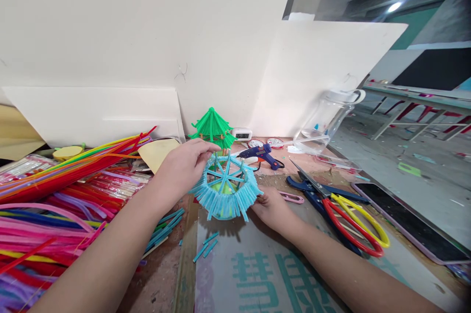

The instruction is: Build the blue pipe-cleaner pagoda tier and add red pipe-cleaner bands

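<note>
In the middle stands a light-blue pavilion model (226, 199) made of pipe-cleaner pieces, with a sloping ring of short strips and a spoked frame on top. My left hand (194, 160) is at its upper left rim, thumb and fingers pinched together; what lies between the fingertips is too small to make out. My right hand (271, 207) holds the model's lower right edge, its fingers partly hidden beneath the ring. Just behind stands a green pagoda-like model (211, 124). Several short blue pieces (206, 245) lie on the board in front.
Bundles of coloured pipe cleaners (62, 205) cover the left side. Behind the model are a blue glue gun (265, 155) and a small digital clock (242, 134). Scissors (353, 224), dark-handled pliers (312, 190), a phone (405, 220) and a clear jug (320, 121) are at the right.
</note>
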A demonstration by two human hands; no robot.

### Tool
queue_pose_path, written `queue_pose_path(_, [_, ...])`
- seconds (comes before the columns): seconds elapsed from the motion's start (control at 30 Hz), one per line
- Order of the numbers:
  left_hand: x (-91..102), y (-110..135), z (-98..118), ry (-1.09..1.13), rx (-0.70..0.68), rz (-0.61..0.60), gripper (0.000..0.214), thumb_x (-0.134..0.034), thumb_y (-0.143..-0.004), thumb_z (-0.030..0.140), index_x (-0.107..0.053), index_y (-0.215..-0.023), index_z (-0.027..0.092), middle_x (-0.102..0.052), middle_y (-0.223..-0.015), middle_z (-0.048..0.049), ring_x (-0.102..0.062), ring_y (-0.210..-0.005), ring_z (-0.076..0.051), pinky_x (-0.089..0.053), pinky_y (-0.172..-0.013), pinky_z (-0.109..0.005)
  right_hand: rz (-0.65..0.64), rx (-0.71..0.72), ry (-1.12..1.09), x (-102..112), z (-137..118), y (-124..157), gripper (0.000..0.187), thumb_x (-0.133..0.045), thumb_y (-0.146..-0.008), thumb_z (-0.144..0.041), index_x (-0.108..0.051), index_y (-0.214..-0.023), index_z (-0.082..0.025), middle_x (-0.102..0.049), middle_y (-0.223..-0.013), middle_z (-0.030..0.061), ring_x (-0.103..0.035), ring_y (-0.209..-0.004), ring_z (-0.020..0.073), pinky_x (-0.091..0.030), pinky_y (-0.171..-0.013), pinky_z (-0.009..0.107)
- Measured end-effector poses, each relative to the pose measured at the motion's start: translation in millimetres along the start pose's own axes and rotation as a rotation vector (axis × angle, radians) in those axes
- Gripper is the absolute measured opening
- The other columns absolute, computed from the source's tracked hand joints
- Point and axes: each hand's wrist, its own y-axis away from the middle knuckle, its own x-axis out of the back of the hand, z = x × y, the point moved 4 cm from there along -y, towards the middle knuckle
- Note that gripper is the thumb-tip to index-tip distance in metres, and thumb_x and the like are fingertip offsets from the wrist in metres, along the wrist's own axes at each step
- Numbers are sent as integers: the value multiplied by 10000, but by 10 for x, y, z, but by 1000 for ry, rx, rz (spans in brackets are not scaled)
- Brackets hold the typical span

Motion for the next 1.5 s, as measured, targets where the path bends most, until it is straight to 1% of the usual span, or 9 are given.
queue_pose_path(0.27, [210, 108, -28, -253, 137, -2, 400, -403, -967, 204, -707, -1227, 192, -749, -1229, -68, -691, -1131, -260, -521, -998, -396, -39, -30, -75, -16, -9, -26, 233, -493, -856, -168, -722, -842, -209, -796, -928, 79, -733, -877, 270, -536, -788, 351])
queue_pose_path(0.4, [75, 332, -199, -391, 208, -223, 380, -407, -949, 197, -735, -1140, 210, -768, -1149, -96, -722, -1028, -308, -548, -884, -428, -62, -54, -119, -10, -17, -39, 232, -504, -858, -202, -730, -913, -196, -794, -1013, 95, -735, -925, 284, -553, -838, 384])
queue_pose_path(0.53, [-193, 626, -300, -323, 118, -328, 299, -531, -910, 231, -725, -1129, 171, -746, -1125, -141, -679, -1108, -320, -519, -956, -425, -103, -74, -141, 94, -77, -95, 187, -566, -810, -190, -727, -905, -181, -793, -964, 83, -734, -905, 279, -567, -840, 395])
queue_pose_path(0.73, [-529, 778, -361, -5, 26, -209, 375, -679, -882, 421, -696, -1185, 201, -691, -1222, -129, -619, -1182, -328, -487, -1026, -479, -96, -81, -113, 436, -141, -233, 267, -537, -768, -94, -726, -925, -198, -773, -896, 34, -733, -897, 202, -573, -851, 324])
queue_pose_path(0.87, [-675, 793, -366, 116, 32, -109, 345, -675, -897, 397, -684, -1168, 184, -690, -1177, -128, -615, -1177, -314, -489, -1034, -489, 68, -146, 26, 789, -261, -218, 163, -538, -861, -167, -692, -912, -181, -751, -846, 60, -711, -808, 210, -553, -754, 333])
queue_pose_path(0.97, [-739, 837, -317, 147, 29, -70, 342, -690, -875, 376, -678, -1143, 163, -650, -1239, -153, -600, -1216, -319, -493, -1057, -491, 181, -122, 130, 969, -586, -133, 176, -580, -944, -320, -687, -987, -187, -750, -947, 78, -673, -837, 211, -509, -776, 340])
queue_pose_path(1.17, [-766, 937, -186, 115, -101, -74, 443, -569, -944, 273, -553, -1383, 215, -506, -1509, -137, -459, -1428, -319, -420, -1174, -512, -43, 76, 360, 929, -1183, 44, 222, -749, -904, -354, -719, -1096, -248, -761, -983, 30, -679, -853, 194, -486, -738, 296])
queue_pose_path(1.37, [-788, 980, -206, 59, -99, -123, 358, -532, -964, 274, -595, -1310, 208, -552, -1469, -142, -506, -1382, -331, -434, -1155, -553, -17, 83, 437, 933, -1143, 57, 223, -759, -903, -297, -704, -1113, -246, -768, -951, 28, -686, -829, 189, -501, -763, 307])
queue_pose_path(1.5, [-782, 992, -198, 52, -90, -146, 298, -518, -965, 273, -650, -1223, 205, -569, -1429, -152, -575, -1309, -326, -530, -1061, -495, -8, 98, 458, 915, -1065, 14, 169, -720, -926, -238, -712, -1094, -228, -773, -938, 35, -698, -853, 198, -514, -783, 314])
